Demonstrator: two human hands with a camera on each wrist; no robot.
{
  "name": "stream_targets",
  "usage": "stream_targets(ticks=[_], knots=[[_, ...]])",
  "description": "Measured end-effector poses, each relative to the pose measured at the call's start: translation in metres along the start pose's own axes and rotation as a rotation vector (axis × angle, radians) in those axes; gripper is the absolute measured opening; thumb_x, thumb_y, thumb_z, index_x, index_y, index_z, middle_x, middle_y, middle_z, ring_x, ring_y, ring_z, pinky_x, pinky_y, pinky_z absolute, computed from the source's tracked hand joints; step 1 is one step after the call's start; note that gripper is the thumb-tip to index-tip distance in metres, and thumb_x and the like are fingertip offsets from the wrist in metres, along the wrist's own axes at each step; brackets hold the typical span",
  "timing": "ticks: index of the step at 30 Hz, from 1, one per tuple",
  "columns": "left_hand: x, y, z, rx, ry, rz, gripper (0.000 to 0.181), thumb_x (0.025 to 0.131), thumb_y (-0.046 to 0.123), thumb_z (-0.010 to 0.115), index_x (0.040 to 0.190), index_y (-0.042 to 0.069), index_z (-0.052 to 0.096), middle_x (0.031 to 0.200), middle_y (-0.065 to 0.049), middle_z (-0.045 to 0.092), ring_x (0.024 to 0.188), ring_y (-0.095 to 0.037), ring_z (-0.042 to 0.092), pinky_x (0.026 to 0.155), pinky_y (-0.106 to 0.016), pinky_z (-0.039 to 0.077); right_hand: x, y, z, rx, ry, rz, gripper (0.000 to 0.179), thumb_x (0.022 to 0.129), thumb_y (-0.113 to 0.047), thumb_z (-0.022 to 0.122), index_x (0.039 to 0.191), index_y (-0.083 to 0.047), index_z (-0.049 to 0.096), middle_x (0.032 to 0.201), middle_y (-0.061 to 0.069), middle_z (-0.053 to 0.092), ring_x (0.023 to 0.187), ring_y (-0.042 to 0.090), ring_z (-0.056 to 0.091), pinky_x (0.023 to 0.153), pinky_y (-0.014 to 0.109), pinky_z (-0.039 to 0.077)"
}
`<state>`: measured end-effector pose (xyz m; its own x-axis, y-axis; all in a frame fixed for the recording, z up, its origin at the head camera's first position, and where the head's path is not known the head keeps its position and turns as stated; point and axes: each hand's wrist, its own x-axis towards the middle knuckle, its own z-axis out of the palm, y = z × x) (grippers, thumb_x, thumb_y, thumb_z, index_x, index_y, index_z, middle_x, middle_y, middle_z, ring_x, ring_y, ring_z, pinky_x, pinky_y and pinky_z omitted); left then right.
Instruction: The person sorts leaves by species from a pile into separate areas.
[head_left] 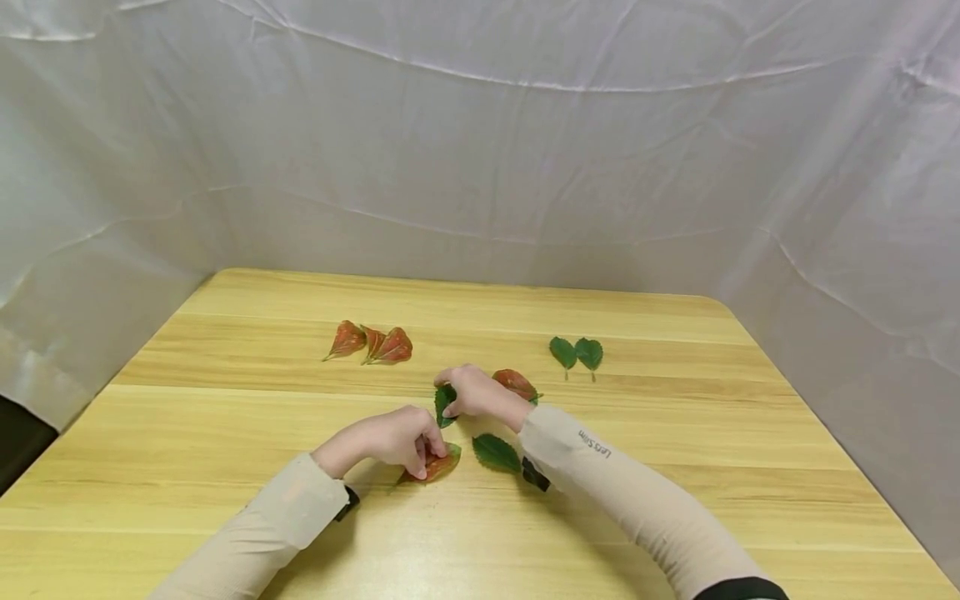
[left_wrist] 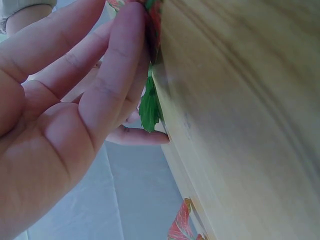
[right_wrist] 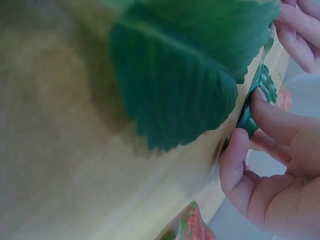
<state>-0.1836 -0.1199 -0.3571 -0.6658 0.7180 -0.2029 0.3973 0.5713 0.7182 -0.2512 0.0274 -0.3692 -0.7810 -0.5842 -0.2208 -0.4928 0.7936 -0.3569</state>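
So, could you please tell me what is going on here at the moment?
A person's left hand holds a red leaf at the surface of a wood-grain table, while the right hand has its thumb and a finger at a serrated green leaf. Another green leaf lies on the near side of the right wrist, another red leaf just beyond it. Farther back lie three red leaves on the left and two green leaves on the right.

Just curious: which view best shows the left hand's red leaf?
Head: red leaf seen from above, only partly covered by the left hand. Left wrist: a cropped strip, top edge. Right wrist: can't distinguish it.
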Motion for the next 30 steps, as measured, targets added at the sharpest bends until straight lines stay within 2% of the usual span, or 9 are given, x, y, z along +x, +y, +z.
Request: stream_targets(ticks=[4, 8, 12, 16, 19, 22, 26, 30], knots=[[-0.001, 0.002, 0.000, 0.003, 0.002, 0.000, 0.026, 0.068, -0.012, 0.069, 0.094, -0.005, 0.067, 0.089, -0.008, 0.064, 0.067, -0.010, 0.058, 0.059, -0.020, 0.048, 0.002, 0.001, -0.002, -0.034, 0.025, 0.021, 0.037, 0.074, -0.019, 0.074, 0.105, -0.007, 0.059, 0.104, 0.009, 0.059, 0.098, 0.023, 0.052, 0.077, 0.030, 0.044], [-0.001, 0.002, 0.000, -0.001, -0.003, -0.007, 0.026, 0.069, -0.012, 0.068, 0.094, -0.006, 0.066, 0.088, -0.009, 0.064, 0.066, -0.010, 0.058, 0.058, -0.020, 0.048, 0.002, 0.001, -0.004, -0.025, 0.026, 0.050, 0.029, 0.072, -0.022, 0.076, 0.087, -0.006, 0.058, 0.086, 0.004, 0.057, 0.084, 0.019, 0.048, 0.067, 0.027, 0.042], [0.000, 0.002, 0.000, -0.011, -0.005, -0.014, 0.025, 0.069, -0.013, 0.067, 0.093, -0.006, 0.066, 0.089, -0.010, 0.064, 0.066, -0.010, 0.058, 0.058, -0.020, 0.048, 0.003, 0.001, -0.008, -0.036, 0.006, 0.053, 0.026, 0.074, -0.020, 0.074, 0.067, -0.009, 0.051, 0.065, -0.002, 0.044, 0.062, 0.012, 0.039, 0.054, 0.022, 0.034], [0.001, 0.001, 0.000, -0.015, -0.004, -0.008, 0.026, 0.068, -0.015, 0.066, 0.093, -0.007, 0.066, 0.089, -0.011, 0.065, 0.066, -0.010, 0.059, 0.058, -0.020, 0.049, 0.001, 0.001, -0.012, -0.002, 0.018, 0.039, 0.045, 0.075, -0.014, 0.073, 0.053, -0.012, 0.034, 0.052, -0.003, 0.024, 0.048, 0.009, 0.022, 0.046, 0.020, 0.022], [0.002, 0.001, 0.001, -0.009, -0.005, -0.004, 0.026, 0.068, -0.015, 0.067, 0.092, -0.007, 0.066, 0.087, -0.010, 0.065, 0.065, -0.009, 0.058, 0.057, -0.020, 0.048, -0.002, 0.001, -0.014, 0.043, 0.029, 0.024, 0.047, 0.075, -0.012, 0.072, 0.053, -0.012, 0.030, 0.052, -0.003, 0.021, 0.047, 0.009, 0.019, 0.046, 0.020, 0.019], [0.002, 0.001, 0.001, -0.018, -0.004, -0.008, 0.025, 0.068, -0.015, 0.066, 0.092, -0.008, 0.066, 0.086, -0.009, 0.064, 0.062, -0.008, 0.058, 0.055, -0.020, 0.048, -0.006, 0.000, -0.016, 0.051, 0.040, 0.000, 0.035, 0.076, -0.008, 0.070, 0.056, -0.011, 0.042, 0.055, -0.003, 0.032, 0.050, 0.009, 0.028, 0.048, 0.020, 0.025], [0.002, 0.000, 0.002, -0.036, 0.003, -0.014, 0.024, 0.069, -0.016, 0.065, 0.092, -0.009, 0.065, 0.085, -0.011, 0.064, 0.057, -0.009, 0.058, 0.052, -0.020, 0.048, -0.009, 0.003, -0.020, 0.082, 0.071, -0.036, 0.012, 0.076, 0.001, 0.063, 0.071, -0.009, 0.060, 0.071, -0.002, 0.052, 0.064, 0.011, 0.044, 0.057, 0.023, 0.038], [0.001, 0.000, 0.002, -0.049, 0.007, -0.016, 0.023, 0.069, -0.016, 0.065, 0.091, -0.008, 0.065, 0.086, -0.011, 0.064, 0.056, -0.011, 0.059, 0.051, -0.021, 0.049, -0.012, 0.009, -0.023, 0.194, 0.106, -0.065, 0.014, 0.077, 0.004, 0.058, 0.083, -0.005, 0.067, 0.083, 0.003, 0.062, 0.076, 0.015, 0.053, 0.068, 0.028, 0.044]])
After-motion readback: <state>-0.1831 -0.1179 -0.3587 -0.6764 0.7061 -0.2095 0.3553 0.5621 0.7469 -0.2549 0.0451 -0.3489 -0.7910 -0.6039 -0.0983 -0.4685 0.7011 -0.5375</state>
